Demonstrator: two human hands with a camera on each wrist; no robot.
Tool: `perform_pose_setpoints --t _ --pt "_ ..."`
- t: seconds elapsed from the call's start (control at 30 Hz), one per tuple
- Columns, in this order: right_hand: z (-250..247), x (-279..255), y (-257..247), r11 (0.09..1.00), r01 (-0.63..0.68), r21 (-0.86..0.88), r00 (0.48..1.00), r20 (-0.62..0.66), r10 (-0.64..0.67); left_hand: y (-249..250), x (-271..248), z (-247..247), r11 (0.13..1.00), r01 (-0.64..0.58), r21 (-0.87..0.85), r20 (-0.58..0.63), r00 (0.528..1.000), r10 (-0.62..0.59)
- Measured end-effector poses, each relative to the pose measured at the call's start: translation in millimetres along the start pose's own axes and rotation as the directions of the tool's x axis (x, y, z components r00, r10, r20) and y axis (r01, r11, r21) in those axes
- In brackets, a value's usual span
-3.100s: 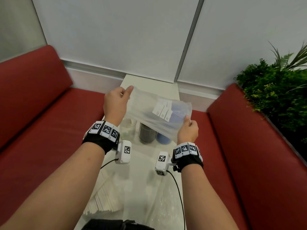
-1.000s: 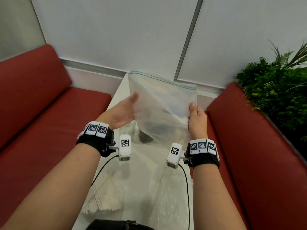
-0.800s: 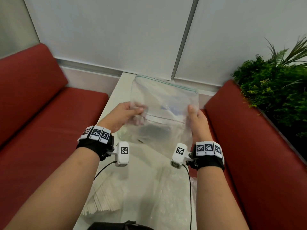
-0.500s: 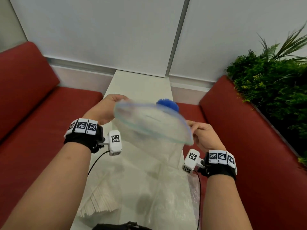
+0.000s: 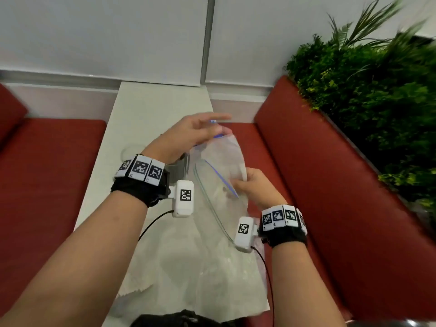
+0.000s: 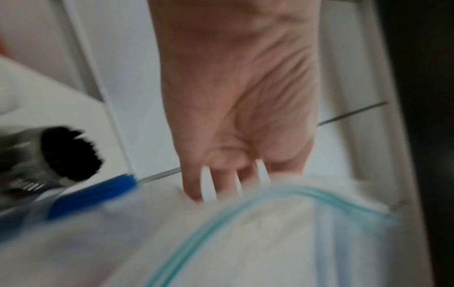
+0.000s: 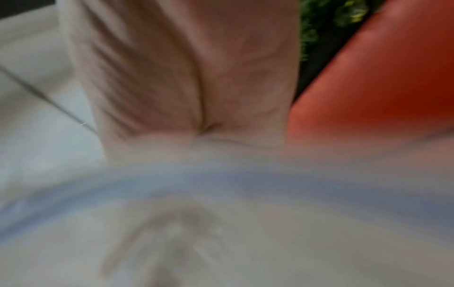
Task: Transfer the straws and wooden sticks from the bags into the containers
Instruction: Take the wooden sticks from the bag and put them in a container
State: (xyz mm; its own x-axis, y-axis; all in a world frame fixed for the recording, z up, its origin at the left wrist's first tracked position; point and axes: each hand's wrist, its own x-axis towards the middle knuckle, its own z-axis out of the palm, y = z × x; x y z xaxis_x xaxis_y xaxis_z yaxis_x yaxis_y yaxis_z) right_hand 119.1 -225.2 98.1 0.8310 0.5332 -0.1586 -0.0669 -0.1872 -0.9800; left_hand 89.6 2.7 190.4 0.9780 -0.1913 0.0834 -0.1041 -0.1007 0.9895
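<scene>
Limp, slippery bag [image 5: 221,175]: right hand [image 5: 257,187] pinches its mouth, left hand [image 5: 188,138], fingers loose, at its far end; hold by the rim.

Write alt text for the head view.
Two hands handle a clear zip bag over a narrow white table: the right hand pinches its edge, the left hand reaches over it. Red benches flank the table.

Landmark is the table [image 5: 151,109]: bench seats left [image 5: 47,166] and right [image 5: 318,185] of it, wall panel [image 5: 118,36] behind its far end, plant [image 5: 368,90] beyond the right seat. Over the table middle a zip bag [image 5: 221,166], left hand [image 5: 188,135] at its far end, right hand [image 5: 257,187] at its right edge. Container [image 5: 178,168] on the table left of the bag, another bag [image 5: 207,274] flat on the near end.
</scene>
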Motion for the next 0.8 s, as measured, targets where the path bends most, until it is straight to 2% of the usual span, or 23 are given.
perform_pose_setpoints --t 0.03,0.07,0.1,0.13,0.2,0.23,0.27,0.3,0.37,0.4,0.43,0.47,0.5,0.53,0.6,0.63,0.67,0.7,0.8 --pt "-5.0 -6.6 10.9 0.998 -0.018 0.054 0.993 -0.119 0.024 -9.4 3.5 1.0 0.996 0.038 -0.087 -0.142 0.989 -0.050" --pt "-9.1 -13.2 21.5 0.995 -0.033 0.091 0.977 -0.207 0.051 -22.0 5.4 2.5 0.978 0.123 -0.168 -0.193 0.969 -0.155" --pt "-11.5 -19.5 32.1 0.991 -0.050 0.121 0.961 -0.265 0.081 -38.9 5.9 7.6 0.942 0.234 -0.240 -0.141 0.952 -0.272" --pt "-12.0 -24.5 43.8 0.985 -0.069 0.155 0.949 -0.294 0.113 -59.1 4.7 18.4 0.896 0.349 -0.276 -0.022 0.929 -0.368" --pt "-6.0 -33.9 69.8 0.971 -0.127 0.201 0.932 -0.311 0.187 -101.6 -1.5 53.2 0.844 0.494 -0.208 0.201 0.866 -0.457" --pt "-1.3 -38.4 83.7 0.968 -0.171 0.185 0.916 -0.332 0.225 -123.5 -4.6 72.3 0.846 0.511 -0.151 0.221 0.852 -0.475" --pt "3.3 -42.4 99.7 0.963 -0.230 0.140 0.886 -0.379 0.266 -145.3 -7.3 91.3 0.855 0.509 -0.099 0.171 0.855 -0.490" --pt "8.0 -47.1 116.2 0.951 -0.297 0.088 0.842 -0.445 0.304 -166.3 -9.5 107.5 0.857 0.514 -0.045 0.065 0.857 -0.510" --pt "15.9 -57.9 146.3 0.900 -0.434 0.041 0.737 -0.557 0.381 -203.4 -15.2 127.8 0.816 0.575 0.064 -0.154 0.813 -0.561" --pt "20.0 -62.5 158.7 0.865 -0.501 0.041 0.700 -0.568 0.432 -218.8 -20.2 133.7 0.784 0.604 0.141 -0.204 0.793 -0.574" --pt "23.5 -66.4 170.4 0.832 -0.555 0.015 0.685 -0.559 0.467 -233.3 -25.6 138.5 0.749 0.618 0.240 -0.216 0.786 -0.580" --pt "27.4 -70.6 180.2 0.806 -0.588 -0.066 0.695 -0.552 0.461 -246.8 -31.8 143.2 0.712 0.618 0.334 -0.203 0.785 -0.586" --pt "31.5 -74.5 188.5 0.784 -0.588 -0.201 0.731 -0.548 0.407 -258.4 -37.6 148.1 0.685 0.610 0.398 -0.192 0.786 -0.588" --pt "36.1 -78.2 195.2 0.761 -0.540 -0.359 0.795 -0.514 0.321 -268.0 -42.2 152.4 0.674 0.605 0.425 -0.194 0.788 -0.585" --pt "47.0 -82.3 206.5 0.683 -0.347 -0.643 0.935 -0.293 0.200 -281.0 -48.6 159.0 0.688 0.589 0.424 -0.233 0.805 -0.545" --pt "51.6 -82.6 213.8 0.615 -0.268 -0.742 0.962 -0.168 0.217 -286.2 -48.3 160.1 0.702 0.575 0.420 -0.259 0.817 -0.515" --pt "55.1 -82.7 223.2 0.547 -0.238 -0.803 0.954 -0.088 0.287 -290.6 -46.7 160.4 0.712 0.564 0.417 -0.282 0.825 -0.489" --pt "57.0 -82.8 233.6 0.486 -0.258 -0.835 0.923 -0.064 0.379 -294.6 -44.8 160.5 0.716 0.560 0.417 -0.295 0.828 -0.476" --pt "58.7 -75.1 260.7 0.297 -0.364 -0.883 0.816 -0.148 0.559 -299.9 -42.7 157.9 0.717 0.584 0.381 -0.285 0.812 -0.509"
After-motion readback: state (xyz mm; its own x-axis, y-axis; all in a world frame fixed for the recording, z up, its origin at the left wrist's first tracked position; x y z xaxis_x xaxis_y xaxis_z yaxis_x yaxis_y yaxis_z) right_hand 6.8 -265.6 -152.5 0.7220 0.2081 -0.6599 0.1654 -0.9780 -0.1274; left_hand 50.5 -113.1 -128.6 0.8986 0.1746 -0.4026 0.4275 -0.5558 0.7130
